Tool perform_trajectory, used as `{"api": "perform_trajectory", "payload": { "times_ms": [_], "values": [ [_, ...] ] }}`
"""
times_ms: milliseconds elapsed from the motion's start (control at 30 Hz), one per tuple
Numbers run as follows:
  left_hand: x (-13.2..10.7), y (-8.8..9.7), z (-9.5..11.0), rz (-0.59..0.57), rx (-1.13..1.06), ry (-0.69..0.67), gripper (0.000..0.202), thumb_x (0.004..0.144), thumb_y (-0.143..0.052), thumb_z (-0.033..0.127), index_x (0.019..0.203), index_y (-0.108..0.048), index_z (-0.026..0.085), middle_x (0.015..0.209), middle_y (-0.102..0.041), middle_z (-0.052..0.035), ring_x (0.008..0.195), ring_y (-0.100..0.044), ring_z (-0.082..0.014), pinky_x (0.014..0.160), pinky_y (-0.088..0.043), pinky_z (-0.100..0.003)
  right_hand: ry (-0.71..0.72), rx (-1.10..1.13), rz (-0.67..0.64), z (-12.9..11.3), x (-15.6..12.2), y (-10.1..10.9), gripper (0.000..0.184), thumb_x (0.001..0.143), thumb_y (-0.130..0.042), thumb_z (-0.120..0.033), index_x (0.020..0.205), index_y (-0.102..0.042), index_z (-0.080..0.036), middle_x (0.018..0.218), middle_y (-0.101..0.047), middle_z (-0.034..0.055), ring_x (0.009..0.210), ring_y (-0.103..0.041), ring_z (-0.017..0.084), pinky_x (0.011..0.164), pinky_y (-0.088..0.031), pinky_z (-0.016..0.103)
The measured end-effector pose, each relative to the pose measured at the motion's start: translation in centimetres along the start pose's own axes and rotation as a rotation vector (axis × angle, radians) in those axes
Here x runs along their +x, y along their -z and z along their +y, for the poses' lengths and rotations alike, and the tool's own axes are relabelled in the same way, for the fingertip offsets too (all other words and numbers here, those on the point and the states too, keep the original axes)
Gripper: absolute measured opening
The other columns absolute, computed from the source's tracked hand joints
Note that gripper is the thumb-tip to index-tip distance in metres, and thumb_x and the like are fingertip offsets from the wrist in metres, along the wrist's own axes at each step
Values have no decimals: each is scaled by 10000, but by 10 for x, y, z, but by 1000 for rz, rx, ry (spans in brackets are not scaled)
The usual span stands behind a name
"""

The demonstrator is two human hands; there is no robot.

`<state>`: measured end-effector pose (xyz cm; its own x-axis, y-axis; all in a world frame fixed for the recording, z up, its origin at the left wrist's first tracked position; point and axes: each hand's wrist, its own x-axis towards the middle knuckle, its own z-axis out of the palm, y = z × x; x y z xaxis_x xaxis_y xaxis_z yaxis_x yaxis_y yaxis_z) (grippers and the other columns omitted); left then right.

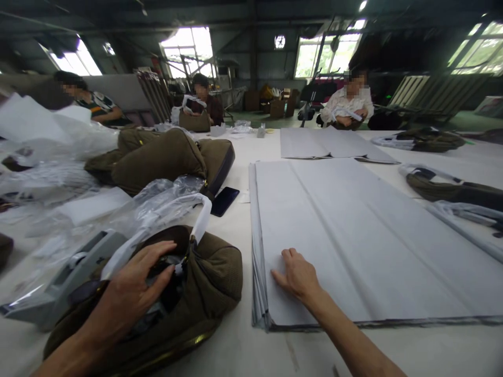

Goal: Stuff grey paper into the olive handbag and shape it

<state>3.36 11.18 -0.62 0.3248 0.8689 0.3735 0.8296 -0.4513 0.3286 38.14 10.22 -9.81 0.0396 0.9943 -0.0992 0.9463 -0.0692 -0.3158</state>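
An olive-brown fabric bag point(212, 277) with a white wrapped handle lies on the white table in front of me. My left hand point(131, 290) rests on its open top with the fingers spread, some reaching into the dark opening. To the right lies a thick stack of pale grey tissue paper point(353, 235). My right hand point(296, 272) presses on the stack's near left corner with its fingers curled down onto the top sheet.
A grey tape dispenser point(66, 277) and crumpled clear plastic point(157, 204) lie left of the bag. More olive bags point(165, 157) and a dark phone point(225, 200) sit beyond. Another paper stack point(326, 142) lies farther back. Three people sit along the far table edge.
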Motion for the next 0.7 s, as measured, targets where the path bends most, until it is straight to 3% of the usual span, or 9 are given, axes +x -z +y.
{"api": "perform_trajectory", "payload": {
  "times_ms": [100,167,233,333,433,567,700],
  "values": [
    [-7,5,61,158,-32,-53,277,871,-491,310,1144,-515,270,1206,-558,-27,1119,-541,-175,1018,-421,-294,-3,-40,-67,-15,10,-5,247,738,-539,-176,962,-592,-86,994,-585,175,892,-584,307,720,-438,387],
    [-18,-6,94,144,-89,-145,270,860,-512,251,1130,-521,267,1178,-578,-26,1093,-557,-146,977,-446,-230,7,35,-96,-12,18,-5,161,725,-516,-125,853,-612,-106,922,-611,149,849,-600,284,743,-433,388],
    [-30,-26,114,81,-183,-175,281,843,-532,202,1117,-527,263,1137,-609,-31,1066,-577,-137,933,-473,-204,2,142,-110,1,24,-3,82,711,-516,-135,725,-596,-137,824,-621,99,836,-600,256,762,-428,363],
    [-43,-59,127,-20,-376,-74,221,854,-513,198,1062,-561,252,1061,-652,-37,1002,-616,-138,873,-502,-197,-62,364,-170,23,29,1,106,712,-477,-167,628,-542,-161,626,-563,19,697,-593,178,672,-445,277],
    [-45,-83,130,-137,-569,104,175,881,-472,259,998,-600,238,1005,-666,-38,959,-627,-149,851,-500,-213,-165,606,-266,37,31,1,117,720,-423,-192,639,-504,-165,551,-501,-24,529,-535,112,544,-447,220],
    [-38,-99,132,-290,-772,329,235,879,-460,359,977,-609,205,942,-653,-45,916,-611,-177,825,-472,-255,-245,845,-362,42,35,-1,64,659,-458,-209,615,-473,-165,524,-488,-40,475,-487,79,492,-438,191],
    [-28,-108,137,-301,-927,498,257,853,-472,364,942,-607,164,885,-627,-48,875,-582,-183,804,-438,-266,-282,953,-426,46,40,-1,80,599,-512,-236,595,-491,-159,503,-506,-35,459,-478,75,463,-427,184]
  ]
}}
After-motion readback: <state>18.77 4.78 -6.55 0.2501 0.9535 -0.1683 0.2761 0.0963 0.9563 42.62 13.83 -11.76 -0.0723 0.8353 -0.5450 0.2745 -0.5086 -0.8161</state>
